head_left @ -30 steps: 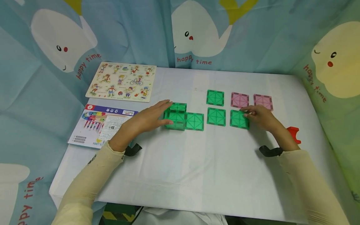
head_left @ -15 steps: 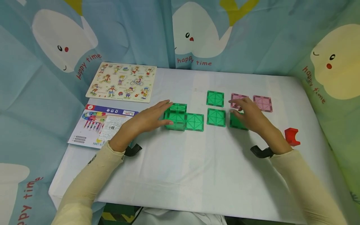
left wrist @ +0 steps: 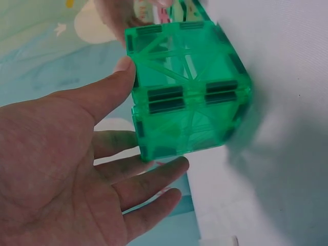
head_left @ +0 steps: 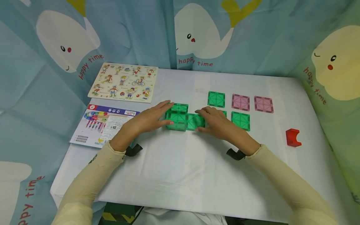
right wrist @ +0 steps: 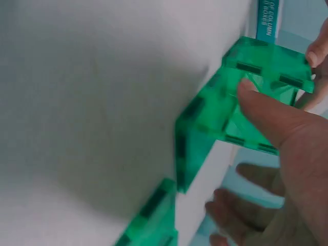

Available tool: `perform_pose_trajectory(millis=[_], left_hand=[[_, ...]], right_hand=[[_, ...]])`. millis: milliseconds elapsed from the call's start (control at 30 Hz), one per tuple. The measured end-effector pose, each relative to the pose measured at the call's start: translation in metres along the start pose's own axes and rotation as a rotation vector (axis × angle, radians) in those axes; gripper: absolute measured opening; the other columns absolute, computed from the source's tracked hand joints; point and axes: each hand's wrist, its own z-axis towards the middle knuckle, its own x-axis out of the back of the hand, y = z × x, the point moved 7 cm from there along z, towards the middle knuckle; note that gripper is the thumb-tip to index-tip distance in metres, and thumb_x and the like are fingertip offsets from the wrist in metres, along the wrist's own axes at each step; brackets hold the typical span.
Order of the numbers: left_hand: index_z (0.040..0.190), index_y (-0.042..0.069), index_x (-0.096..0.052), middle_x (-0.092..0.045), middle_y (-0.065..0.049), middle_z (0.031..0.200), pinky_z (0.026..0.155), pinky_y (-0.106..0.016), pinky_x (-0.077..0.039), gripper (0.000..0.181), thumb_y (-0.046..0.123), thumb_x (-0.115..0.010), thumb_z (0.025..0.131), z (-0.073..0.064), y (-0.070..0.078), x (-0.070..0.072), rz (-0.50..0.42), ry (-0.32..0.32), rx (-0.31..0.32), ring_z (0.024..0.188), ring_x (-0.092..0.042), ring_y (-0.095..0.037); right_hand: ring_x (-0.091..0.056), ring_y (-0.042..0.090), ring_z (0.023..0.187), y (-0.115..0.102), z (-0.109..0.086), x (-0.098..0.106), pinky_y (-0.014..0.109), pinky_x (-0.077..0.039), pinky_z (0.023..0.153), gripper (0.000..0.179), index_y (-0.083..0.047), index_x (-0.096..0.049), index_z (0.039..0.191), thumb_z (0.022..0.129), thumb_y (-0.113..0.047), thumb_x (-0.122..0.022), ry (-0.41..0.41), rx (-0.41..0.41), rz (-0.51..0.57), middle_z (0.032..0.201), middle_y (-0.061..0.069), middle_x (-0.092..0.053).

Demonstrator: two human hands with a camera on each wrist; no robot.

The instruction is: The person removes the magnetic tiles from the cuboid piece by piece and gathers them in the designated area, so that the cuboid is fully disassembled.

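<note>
A person sits at a white table with both arms reaching forward toward a small build of green see-through square tiles. The half-built green box stands a little left of the table's middle, its walls upright and its top open. The left hand lies against the box's left side, fingers straight and relaxed, thumb touching the near wall and fingertips along the far one; it steadies rather than grips. Joined to the box's right edge is a flat green tile, lying on the table like a flap. The right hand rests on this flap from the right, fingers fairly straight, with the thumb pressing on the tile in the wrist view; it does not curl round it. So the flap lies between the two hands, nearer the right, and its hinge edge runs away from the person along the box's right side. Further right lie loose tiles: one green tile just beside the right hand, another green tile behind, and two pink tiles further back.
</note>
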Motion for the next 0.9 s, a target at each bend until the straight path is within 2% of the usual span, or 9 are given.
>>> perform_pose_trajectory(millis=[133,267,500,767,900], left_hand=[[0.171,0.019,-0.020,-0.013,-0.009,0.178,0.126,-0.055,-0.032,0.083,0.049,-0.063,0.105,0.001,0.000,-0.001,0.005,0.000,-0.003,0.161,-0.024,-0.032],[0.171,0.018,-0.021,-0.015,-0.009,0.177,0.125,-0.054,-0.033,0.083,0.049,-0.063,0.105,0.001,0.001,-0.001,0.013,0.006,-0.005,0.161,-0.026,-0.032],[0.170,0.017,-0.023,-0.016,-0.009,0.177,0.124,-0.054,-0.035,0.083,0.048,-0.063,0.105,0.002,0.001,-0.001,0.020,-0.001,0.002,0.159,-0.030,-0.033],[0.170,0.017,-0.023,-0.017,-0.009,0.177,0.124,-0.054,-0.036,0.083,0.048,-0.063,0.105,0.002,0.001,-0.001,0.019,-0.002,0.008,0.158,-0.031,-0.033],[0.170,0.017,-0.023,-0.016,-0.009,0.177,0.124,-0.054,-0.035,0.083,0.048,-0.063,0.105,0.003,0.001,-0.001,0.020,-0.008,0.006,0.159,-0.030,-0.033]], right_hand=[[-0.037,0.045,0.149,0.009,0.007,-0.016,0.069,-0.026,0.118,0.092,-0.009,-0.040,0.162,0.090,-0.047,-0.084,-0.119,-0.134,-0.009,0.159,0.021,-0.045],[-0.041,0.042,0.147,0.009,0.011,-0.022,0.070,-0.023,0.118,0.089,-0.009,-0.042,0.161,0.091,-0.044,-0.084,-0.148,-0.159,-0.063,0.156,0.020,-0.048],[-0.051,0.039,0.135,0.007,0.012,-0.021,0.069,-0.024,0.118,0.084,-0.005,-0.047,0.157,0.090,-0.038,-0.086,-0.092,-0.134,-0.065,0.140,0.020,-0.055],[-0.049,0.042,0.128,0.001,0.005,-0.016,0.066,-0.032,0.111,0.087,-0.001,-0.048,0.153,0.086,-0.036,-0.091,0.029,-0.045,-0.100,0.133,0.022,-0.052],[-0.046,0.044,0.130,-0.001,-0.001,-0.010,0.065,-0.034,0.110,0.085,0.000,-0.051,0.150,0.084,-0.032,-0.093,0.075,-0.027,-0.106,0.134,0.023,-0.051]])
